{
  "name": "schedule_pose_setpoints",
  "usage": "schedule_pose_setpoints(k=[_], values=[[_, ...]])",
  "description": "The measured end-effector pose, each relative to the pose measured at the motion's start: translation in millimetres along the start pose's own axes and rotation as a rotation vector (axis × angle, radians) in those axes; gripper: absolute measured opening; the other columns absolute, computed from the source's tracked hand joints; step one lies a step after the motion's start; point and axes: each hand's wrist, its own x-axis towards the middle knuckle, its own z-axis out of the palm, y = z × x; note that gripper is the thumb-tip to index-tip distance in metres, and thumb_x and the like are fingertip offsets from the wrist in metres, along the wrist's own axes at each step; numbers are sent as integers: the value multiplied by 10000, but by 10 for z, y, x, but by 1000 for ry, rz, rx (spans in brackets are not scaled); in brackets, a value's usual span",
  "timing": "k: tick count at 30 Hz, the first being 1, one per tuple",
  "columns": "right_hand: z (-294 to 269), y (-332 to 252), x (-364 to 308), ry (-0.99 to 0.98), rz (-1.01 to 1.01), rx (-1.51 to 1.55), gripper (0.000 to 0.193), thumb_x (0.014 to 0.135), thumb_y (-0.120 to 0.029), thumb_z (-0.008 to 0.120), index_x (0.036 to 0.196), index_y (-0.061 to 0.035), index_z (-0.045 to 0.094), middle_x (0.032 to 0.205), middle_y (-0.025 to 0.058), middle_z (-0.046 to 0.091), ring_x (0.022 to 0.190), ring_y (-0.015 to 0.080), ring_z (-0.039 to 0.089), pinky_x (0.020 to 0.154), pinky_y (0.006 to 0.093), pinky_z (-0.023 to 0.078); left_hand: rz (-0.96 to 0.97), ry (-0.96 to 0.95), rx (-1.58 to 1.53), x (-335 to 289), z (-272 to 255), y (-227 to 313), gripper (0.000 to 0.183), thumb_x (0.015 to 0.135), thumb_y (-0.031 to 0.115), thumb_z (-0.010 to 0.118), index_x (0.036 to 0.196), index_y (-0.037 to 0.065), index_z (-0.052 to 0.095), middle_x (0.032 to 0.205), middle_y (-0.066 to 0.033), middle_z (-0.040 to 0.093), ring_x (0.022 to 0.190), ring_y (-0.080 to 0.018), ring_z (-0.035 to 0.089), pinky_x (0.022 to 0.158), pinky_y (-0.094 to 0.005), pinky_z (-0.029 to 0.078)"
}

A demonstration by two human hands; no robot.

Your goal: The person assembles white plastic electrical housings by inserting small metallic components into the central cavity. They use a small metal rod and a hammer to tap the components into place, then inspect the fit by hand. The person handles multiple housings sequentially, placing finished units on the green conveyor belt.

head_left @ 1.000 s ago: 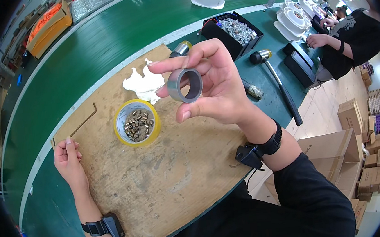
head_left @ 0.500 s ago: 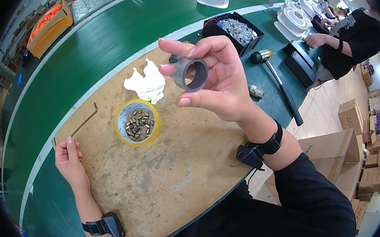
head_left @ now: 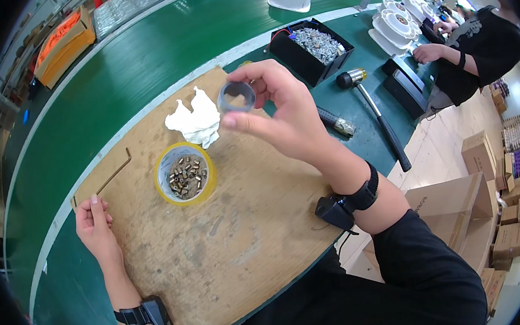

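My right hand (head_left: 283,108) is raised over the far part of the board, its thumb and fingers closed around a short grey metal ring (head_left: 238,89), whose open bore faces me. At the board's left edge, my left hand (head_left: 97,223) is closed, with the thumb and fingertips on the near end of a thin L-shaped hex key (head_left: 114,173). Between the hands stands a yellow tape roll (head_left: 208,188) holding several small metal cylinders (head_left: 187,175). Beyond it lies a crumpled white cloth (head_left: 194,122).
The worn wooden board (head_left: 219,259) rests on a green table. Beyond my right hand are a black bin (head_left: 288,55) of small screws, a mallet (head_left: 379,115) and a tape-wrapped tool handle (head_left: 338,121). A co-worker (head_left: 478,44) stands at the right, near stacked white housings (head_left: 393,27).
My right hand has moved left and turned, carrying the ring with it, so the tool handle behind shows more. My left hand stays nearly where it was.
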Motion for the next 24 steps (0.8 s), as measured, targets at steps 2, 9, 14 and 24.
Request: schedule_pose_setpoints(k=[2, 9, 14, 24], values=[[-41, 166, 27, 110, 42, -13, 457, 786, -198, 833, 1145, 7, 640, 1035, 97, 631, 818, 157, 609, 750, 265, 515, -1, -5, 2, -2, 11, 16, 177, 1004, 238, 627, 931, 78, 602, 809, 14, 591, 636, -34, 454, 578, -193, 364], [-371, 516, 157, 324, 198, -173, 512, 801, -27, 745, 1266, 49, 545, 1154, 104, 617, 916, 114, 615, 767, 261, 530, 6, -16, 4, 4, -12, -9, 180, 1008, 238, 618, 921, 82, 597, 802, 18, 578, 632, -34, 447, 572, -195, 356], [-378, 653, 105, 274, 253, -362, 501, 760, -12, 754, 1228, 29, 579, 1083, 95, 583, 818, 116, 601, 732, 262, 528, -12, -11, 7, 11, 6, -6, 174, 1006, 236, 621, 915, 90, 598, 797, 21, 580, 619, -28, 439, 559, -189, 349], [-327, 751, 70, 149, 315, -444, 436, 765, 28, 664, 1192, -46, 615, 1111, 122, 577, 929, 229, 627, 845, 349, 522, 25, -12, -24, 35, -15, -85, 165, 1004, 229, 626, 902, 101, 601, 791, 28, 581, 607, -21, 429, 545, -187, 344]])
